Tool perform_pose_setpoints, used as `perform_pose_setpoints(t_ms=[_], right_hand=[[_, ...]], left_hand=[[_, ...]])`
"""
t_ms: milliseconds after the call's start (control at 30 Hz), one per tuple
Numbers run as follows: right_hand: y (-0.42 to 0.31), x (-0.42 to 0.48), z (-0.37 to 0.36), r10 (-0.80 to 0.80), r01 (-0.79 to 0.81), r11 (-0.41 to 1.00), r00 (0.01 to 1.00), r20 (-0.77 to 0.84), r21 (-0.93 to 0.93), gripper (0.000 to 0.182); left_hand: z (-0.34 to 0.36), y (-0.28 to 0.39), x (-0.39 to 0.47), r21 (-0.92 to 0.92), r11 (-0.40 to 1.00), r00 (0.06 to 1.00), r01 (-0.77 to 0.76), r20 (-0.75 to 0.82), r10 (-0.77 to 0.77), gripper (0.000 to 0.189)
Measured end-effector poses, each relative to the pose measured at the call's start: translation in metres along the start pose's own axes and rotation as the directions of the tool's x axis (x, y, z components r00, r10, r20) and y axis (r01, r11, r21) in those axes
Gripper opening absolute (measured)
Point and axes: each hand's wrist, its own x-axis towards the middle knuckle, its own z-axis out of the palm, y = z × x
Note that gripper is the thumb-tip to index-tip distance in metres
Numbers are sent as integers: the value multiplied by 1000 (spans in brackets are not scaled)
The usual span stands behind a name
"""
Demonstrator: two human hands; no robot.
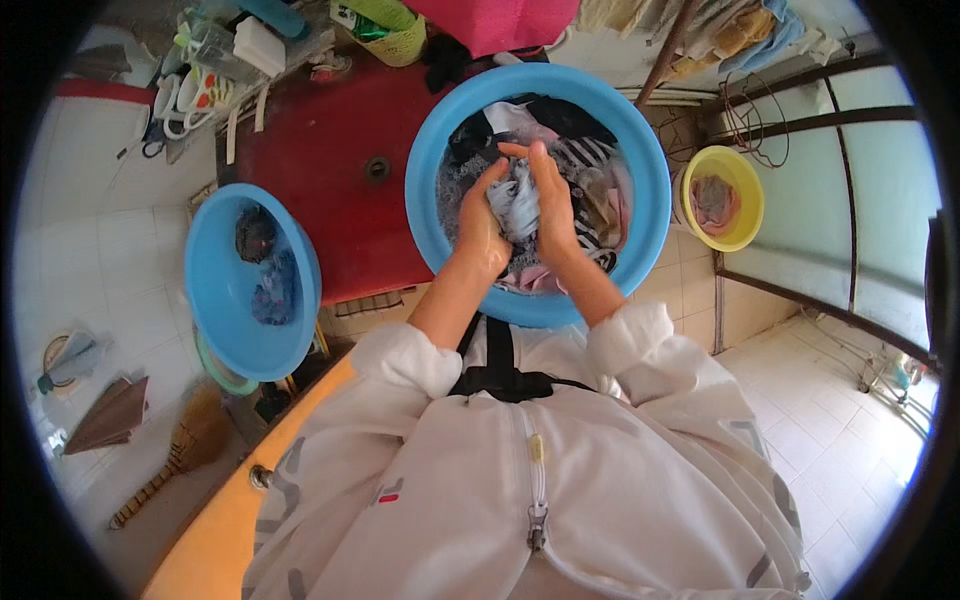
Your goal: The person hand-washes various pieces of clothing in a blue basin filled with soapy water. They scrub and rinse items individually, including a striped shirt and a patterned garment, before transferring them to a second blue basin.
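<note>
A large blue plastic basin in front of me holds soapy water and several soaked garments. Over it, my left hand and my right hand press a wadded light-blue wet cloth between their palms. Beneath them lie a black-and-white striped garment, dark cloth and pink cloth, partly hidden by my hands and wrists. Foam floats at the left side of the water.
A second blue basin on the left contains two dark wet bundles. The red sink surface with a drain lies between the basins. To the right is a yellow bucket with cloth inside. A straw broom leans at lower left.
</note>
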Motion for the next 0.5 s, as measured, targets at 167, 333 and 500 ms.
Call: perform_pose_setpoints(t_ms=[167, 333, 500], right_hand=[[-26, -48, 36, -573, 640, 379, 730, 373, -669, 39], [-17, -30, 7, -587, 744, 234, 621, 520, -626, 40], [-28, -20, -20, -554, 810, 3, 489, 673, -586, 40]], left_hand=[[-47, -10, 23, -296, 945, 878, 136, 478, 23, 40], [6, 25, -17, -83, 996, 946, 38, 324, -9, 51], [-10, 24, -12, 36, 980, 941, 196, 275, -199, 60]])
